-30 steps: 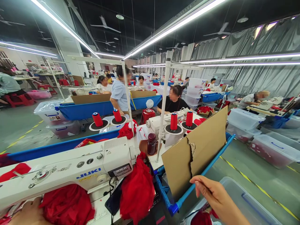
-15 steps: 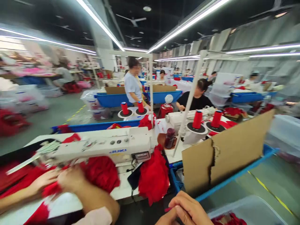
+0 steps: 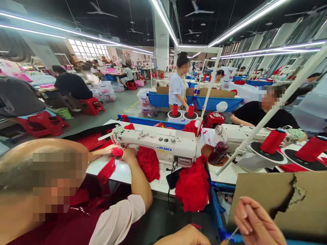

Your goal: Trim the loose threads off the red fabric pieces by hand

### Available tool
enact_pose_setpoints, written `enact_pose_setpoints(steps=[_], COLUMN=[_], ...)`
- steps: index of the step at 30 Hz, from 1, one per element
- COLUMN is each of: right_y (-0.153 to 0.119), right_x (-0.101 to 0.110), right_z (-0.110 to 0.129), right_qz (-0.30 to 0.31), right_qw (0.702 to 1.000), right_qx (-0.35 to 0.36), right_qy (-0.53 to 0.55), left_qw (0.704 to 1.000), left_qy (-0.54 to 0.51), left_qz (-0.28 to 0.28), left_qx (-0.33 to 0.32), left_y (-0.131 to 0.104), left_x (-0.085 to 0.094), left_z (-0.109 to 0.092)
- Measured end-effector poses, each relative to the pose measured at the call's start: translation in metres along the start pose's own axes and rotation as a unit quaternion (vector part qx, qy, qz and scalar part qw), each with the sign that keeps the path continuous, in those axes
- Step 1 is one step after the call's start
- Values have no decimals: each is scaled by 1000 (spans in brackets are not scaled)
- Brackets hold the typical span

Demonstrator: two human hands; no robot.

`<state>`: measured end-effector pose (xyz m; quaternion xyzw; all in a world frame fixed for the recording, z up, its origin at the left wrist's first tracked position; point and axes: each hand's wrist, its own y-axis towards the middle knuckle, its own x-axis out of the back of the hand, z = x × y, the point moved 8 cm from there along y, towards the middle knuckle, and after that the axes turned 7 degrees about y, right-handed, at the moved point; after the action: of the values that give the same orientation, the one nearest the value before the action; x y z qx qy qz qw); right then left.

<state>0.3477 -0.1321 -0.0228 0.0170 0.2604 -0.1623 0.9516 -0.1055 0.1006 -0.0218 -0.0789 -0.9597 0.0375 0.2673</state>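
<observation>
At the bottom edge is my left hand [image 3: 185, 235], curled, its fingers mostly cut off by the frame. A small pinkish-red piece [image 3: 196, 226] shows just behind its knuckles; what the hand grips is hidden. Further right, my right hand [image 3: 257, 221] is raised in front of the cardboard sheet [image 3: 268, 194]. Its thumb and fingers are pinched on a thin metal rod [image 3: 233, 234] that slants down to the left. The rod's lower end meets a brownish shape at the frame's edge that I cannot make out.
At left, a co-worker's hands [image 3: 127, 154] work red fabric [image 3: 106, 172] at a white sewing machine [image 3: 158, 143]. A red fabric bundle [image 3: 191, 189] hangs at the table's end. Red thread cones [image 3: 273, 141], a dark jar [image 3: 218, 152] and a white post [image 3: 255, 126] stand on the right.
The view has swung left, bringing the co-worker's head and shoulder into sight. My hands, together before, are now apart, with the right raised and the thin metal rod showing in it.
</observation>
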Motion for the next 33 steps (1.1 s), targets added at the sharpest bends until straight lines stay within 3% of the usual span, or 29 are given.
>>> enact_pose_setpoints(steps=[2, 4, 7, 10, 12, 14, 17, 20, 26, 33], right_y=[8, 14, 15, 8, -1, -10, -18, -20, -29, -30], right_x=[13, 25, 36, 31, 14, -13, -46, -60, -57, -47], right_z=[22, 26, -5, -45, -56, -54, -43, -38, -43, -32], right_qz=[-31, -30, 46, 168, 227, 267, 266, 238, 216, 141], right_qw=[999, 999, 973, 893, 882, 897, 911, 927, 952, 971], right_qx=[35, 36, -9, -24, -22, -12, 0, 21, -6, -34], right_qy=[16, -16, -225, -417, -412, -352, -314, -288, -217, -189], left_qw=[1000, 999, 990, 967, 932, 921, 916, 914, 918, 959], left_qy=[-7, -18, -37, -53, -96, -114, -107, -102, -124, -124], left_qz=[12, 39, 123, 224, 309, 322, 330, 330, 325, 221], left_qx=[-7, -24, -66, -109, -162, -188, -201, -213, -190, -127], left_y=[-6, -21, -71, -133, -167, -178, -175, -173, -180, -169], left_x=[-15, -49, -138, -241, -294, -318, -324, -318, -308, -286], left_z=[-15, -36, -69, -87, -93, -90, -85, -93, -108, -83])
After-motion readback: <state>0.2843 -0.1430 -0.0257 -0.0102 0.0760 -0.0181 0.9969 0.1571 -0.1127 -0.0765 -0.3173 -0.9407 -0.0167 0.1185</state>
